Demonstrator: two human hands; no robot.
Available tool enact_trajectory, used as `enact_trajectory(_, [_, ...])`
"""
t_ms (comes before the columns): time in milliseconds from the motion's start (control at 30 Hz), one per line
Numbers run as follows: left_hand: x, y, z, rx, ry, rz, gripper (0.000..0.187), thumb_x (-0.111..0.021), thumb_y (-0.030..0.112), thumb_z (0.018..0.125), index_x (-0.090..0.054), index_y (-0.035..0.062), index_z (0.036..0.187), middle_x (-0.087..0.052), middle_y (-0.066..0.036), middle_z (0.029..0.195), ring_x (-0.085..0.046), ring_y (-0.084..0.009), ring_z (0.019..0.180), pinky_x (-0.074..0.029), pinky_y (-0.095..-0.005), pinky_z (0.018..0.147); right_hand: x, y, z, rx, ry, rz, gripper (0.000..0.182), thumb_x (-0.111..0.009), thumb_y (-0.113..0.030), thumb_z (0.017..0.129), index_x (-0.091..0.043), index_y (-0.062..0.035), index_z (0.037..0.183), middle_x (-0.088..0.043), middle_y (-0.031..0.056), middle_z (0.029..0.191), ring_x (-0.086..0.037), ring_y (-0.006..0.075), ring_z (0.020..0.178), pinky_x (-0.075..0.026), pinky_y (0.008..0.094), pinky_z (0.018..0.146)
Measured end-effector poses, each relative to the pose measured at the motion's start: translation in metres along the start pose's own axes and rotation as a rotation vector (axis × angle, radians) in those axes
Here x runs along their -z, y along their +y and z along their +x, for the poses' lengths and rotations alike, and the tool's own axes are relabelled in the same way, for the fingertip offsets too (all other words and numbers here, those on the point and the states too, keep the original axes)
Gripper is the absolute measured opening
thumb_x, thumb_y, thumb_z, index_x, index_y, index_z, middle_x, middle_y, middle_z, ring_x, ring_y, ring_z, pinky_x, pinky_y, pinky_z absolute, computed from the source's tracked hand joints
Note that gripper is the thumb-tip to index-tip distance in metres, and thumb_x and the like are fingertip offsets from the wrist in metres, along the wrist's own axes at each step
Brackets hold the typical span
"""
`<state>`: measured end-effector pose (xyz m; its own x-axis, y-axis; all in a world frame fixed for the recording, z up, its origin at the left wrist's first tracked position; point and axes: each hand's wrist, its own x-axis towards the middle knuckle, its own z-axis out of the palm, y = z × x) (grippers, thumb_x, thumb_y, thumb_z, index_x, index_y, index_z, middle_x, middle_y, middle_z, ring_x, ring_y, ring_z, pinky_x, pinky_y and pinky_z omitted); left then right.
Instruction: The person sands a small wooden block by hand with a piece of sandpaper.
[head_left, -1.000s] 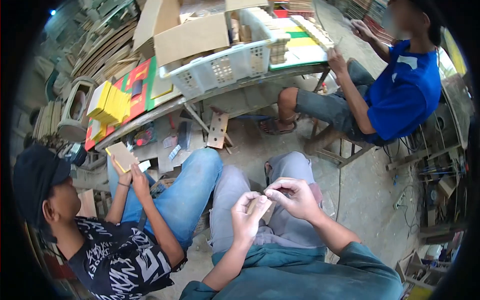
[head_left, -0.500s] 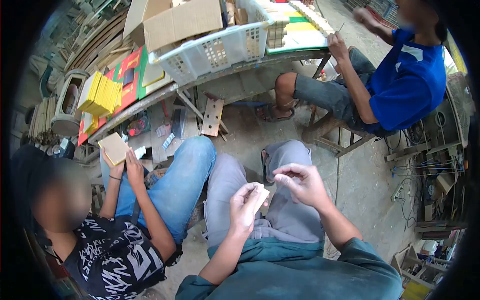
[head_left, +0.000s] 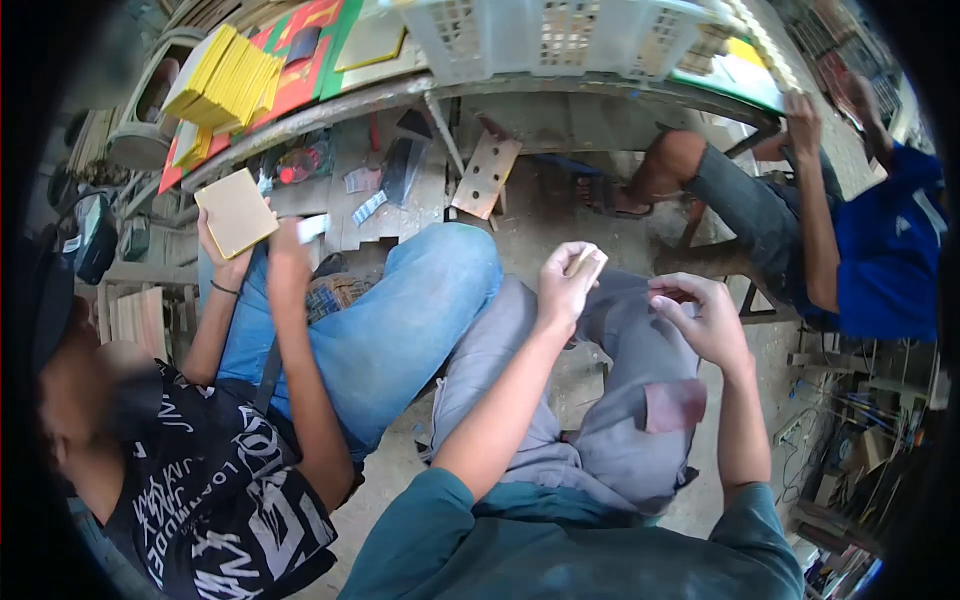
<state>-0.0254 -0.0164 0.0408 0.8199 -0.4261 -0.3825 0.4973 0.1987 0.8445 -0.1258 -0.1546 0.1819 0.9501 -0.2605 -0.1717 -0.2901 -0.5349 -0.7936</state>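
co-worker on the left: sits in a black printed shirt and jeans, holding a flat square wooden board up in one hand, something small and white in the other.
yellow stack: pile of yellow-painted boards on the workbench up top, with a white plastic basket further along.
left hand: raised off the lap, forearm angled up, fingers curled around a small wooden piece pinched near its top edge. Firm grasp, the piece pokes out above the fingertips.
right hand: hovers just beside the left, apart from the piece, thumb and fingers pinched together. Can't tell if there's anything tiny between them.
doing it well: I'd keep the piece steady in the left and bring the right in slowly, elbows tucked over the grey trousers.
far right: another person in a blue shirt works at the bench.
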Motion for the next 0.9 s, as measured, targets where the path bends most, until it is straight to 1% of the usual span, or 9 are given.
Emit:
enact_trajectory(67, [0.005, -0.005, 0.005, 0.124, 0.051, -0.025, 0.017, -0.064, 0.016, 0.089, -0.062, 0.0029, 0.099, -0.064, -0.004, 0.088, -0.06, -0.0091, 0.074, -0.051, -0.0235, 0.059, -0.007, 0.005, 0.021, 0.027, -0.035, 0.005, 0.022, -0.068, -0.009, 0.081, -0.066, 0.0034, 0.098, -0.068, 0.012, 0.089, -0.064, 0.0156, 0.077, -0.05, 0.028, 0.071])
enact_trajectory(100, [0.004, -0.005, 0.006, 0.118, 0.08, -0.074, 0.018, -0.064, 0.017, 0.089, -0.062, 0.0029, 0.099, -0.064, -0.005, 0.089, -0.06, -0.0099, 0.075, -0.051, -0.024, 0.06, -0.007, 0.005, 0.033, -0.043, -0.153, -0.022, 0.037, -0.069, -0.013, 0.08, -0.06, 0.0016, 0.114, -0.063, 0.0167, 0.112, -0.062, 0.0236, 0.101, -0.048, 0.0332, 0.086])
enact_trajectory(133, [0.001, -0.006, 0.007, 0.11, 0.104, -0.125, 0.019, -0.065, 0.019, 0.089, -0.062, 0.0029, 0.099, -0.065, -0.005, 0.089, -0.06, -0.0107, 0.075, -0.052, -0.0244, 0.06, -0.016, 0.005, 0.046, -0.031, -0.171, -0.017, 0.037, -0.069, -0.013, 0.08, -0.06, 0.0016, 0.114, -0.063, 0.0167, 0.112, -0.062, 0.0236, 0.101, -0.048, 0.0332, 0.086])
enact_trajectory(200, [-0.002, -0.006, 0.013, 0.108, 0.05, -0.236, 0.027, -0.055, 0.01, 0.091, -0.055, -0.0007, 0.116, -0.061, -0.009, 0.107, -0.06, -0.0137, 0.092, -0.052, -0.0246, 0.071, -0.031, 0.008, 0.068, 0.388, -0.176, -0.31, 0.058, -0.067, -0.02, 0.082, -0.046, -0.0005, 0.132, -0.046, 0.0194, 0.136, -0.043, 0.0328, 0.128, -0.035, 0.041, 0.104])
enact_trajectory(233, [0.0, -0.007, 0.017, 0.069, -0.002, -0.249, 0.035, -0.051, 0.006, 0.088, -0.051, -0.0017, 0.122, -0.058, -0.01, 0.113, -0.058, -0.0138, 0.098, -0.051, -0.0236, 0.074, -0.034, 0.013, 0.078, 0.378, -0.353, -0.32, 0.071, -0.063, -0.028, 0.084, -0.031, -0.002, 0.142, -0.029, 0.0182, 0.148, -0.022, 0.0359, 0.139, -0.019, 0.0472, 0.112])
enact_trajectory(300, [0.003, -0.002, 0.024, 0.084, -0.082, -0.35, 0.055, -0.043, -0.002, 0.08, -0.037, -0.0037, 0.135, -0.051, -0.011, 0.124, -0.052, -0.0138, 0.11, -0.046, -0.0217, 0.082, -0.052, 0.023, 0.093, 0.374, -0.401, -0.421, 0.07, -0.059, -0.033, 0.087, -0.03, -0.0029, 0.143, -0.028, 0.0168, 0.149, -0.022, 0.0361, 0.139, -0.018, 0.0504, 0.112])
enact_trajectory(467, [0.003, 0.009, 0.031, 0.031, -0.059, -0.372, 0.058, -0.052, 0.002, 0.089, -0.027, -0.0064, 0.141, -0.048, -0.012, 0.129, -0.051, -0.014, 0.112, -0.043, -0.026, 0.093, -0.059, 0.036, 0.129, 0.359, -0.397, -0.403, 0.07, -0.059, -0.035, 0.087, -0.03, -0.0032, 0.143, -0.029, 0.0162, 0.149, -0.022, 0.0366, 0.139, -0.017, 0.0507, 0.112])
enact_trajectory(700, [0.001, 0.019, 0.032, 0.105, -0.005, -0.362, 0.063, -0.067, 0.01, 0.086, -0.033, -0.0089, 0.136, -0.052, -0.013, 0.124, -0.054, -0.0144, 0.108, -0.044, -0.0267, 0.093, -0.055, 0.04, 0.133, 0.334, -0.381, -0.363, 0.06, -0.062, -0.024, 0.085, -0.04, -0.0032, 0.138, -0.041, 0.0157, 0.142, -0.029, 0.037, 0.136, -0.022, 0.0503, 0.111])
enact_trajectory(900, [-0.002, 0.015, 0.03, 0.083, 0.054, -0.369, 0.057, -0.073, 0.008, 0.081, -0.045, -0.0063, 0.129, -0.058, -0.01, 0.117, -0.056, -0.0136, 0.104, -0.046, -0.0252, 0.089, -0.06, 0.038, 0.123, 0.33, -0.246, -0.201, 0.04, -0.064, -0.006, 0.081, -0.058, 0.0006, 0.12, -0.058, 0.0167, 0.125, -0.049, 0.0331, 0.123, -0.031, 0.0473, 0.107])
